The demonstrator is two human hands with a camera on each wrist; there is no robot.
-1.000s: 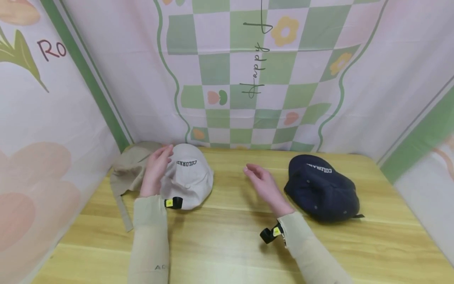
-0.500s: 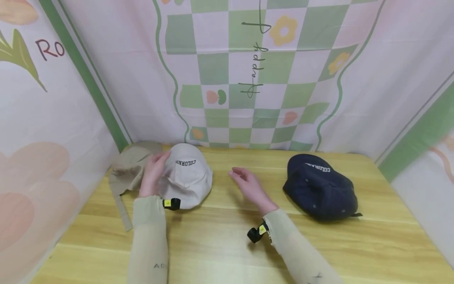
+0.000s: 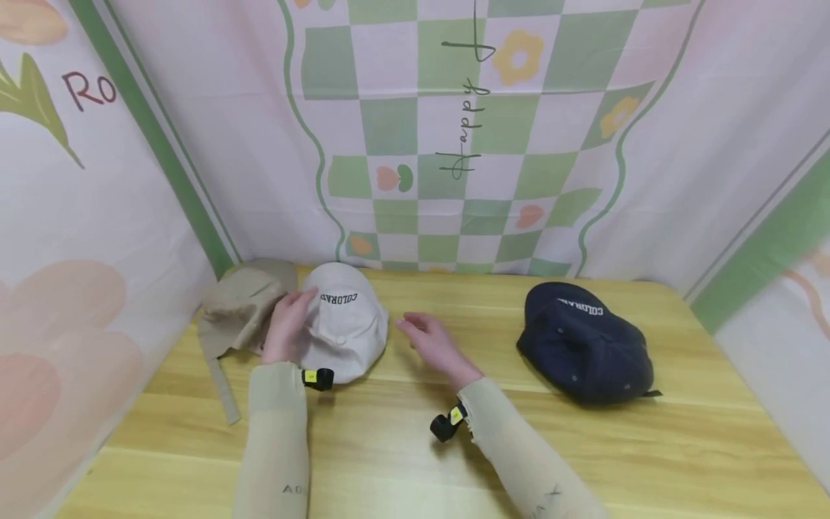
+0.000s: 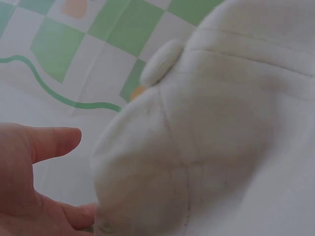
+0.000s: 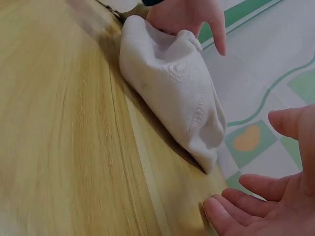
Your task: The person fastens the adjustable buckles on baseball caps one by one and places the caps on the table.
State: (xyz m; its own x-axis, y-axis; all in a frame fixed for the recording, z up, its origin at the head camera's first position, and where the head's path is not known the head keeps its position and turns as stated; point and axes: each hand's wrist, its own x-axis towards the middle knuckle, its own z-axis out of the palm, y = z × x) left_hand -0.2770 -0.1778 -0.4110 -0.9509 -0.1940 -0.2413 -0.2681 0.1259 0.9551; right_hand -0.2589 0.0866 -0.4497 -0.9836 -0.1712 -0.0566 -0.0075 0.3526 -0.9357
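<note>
A white baseball cap (image 3: 346,324) with dark lettering on its front lies at the left of the table. My left hand (image 3: 287,326) is at its left side, fingers overlapping its edge in the head view; in the left wrist view thumb and fingers are spread beside the cap's crown (image 4: 147,162). To the cap's right is my right hand (image 3: 431,342), a small gap away. In the right wrist view the right hand's fingers (image 5: 246,201) are spread, with nothing between them, near one end of the white cap (image 5: 167,83).
Left of the white cap lies a beige cap (image 3: 249,295) with a strap hanging toward the near side. A navy cap (image 3: 586,346) sits at the right on the wooden table (image 3: 389,461). Patterned cloth (image 3: 441,130) hangs behind the table and at the sides.
My right hand has moved left across the table, toward the white cap. My left hand has dipped slightly and shifted a little right along the cap's left side. The caps have not moved.
</note>
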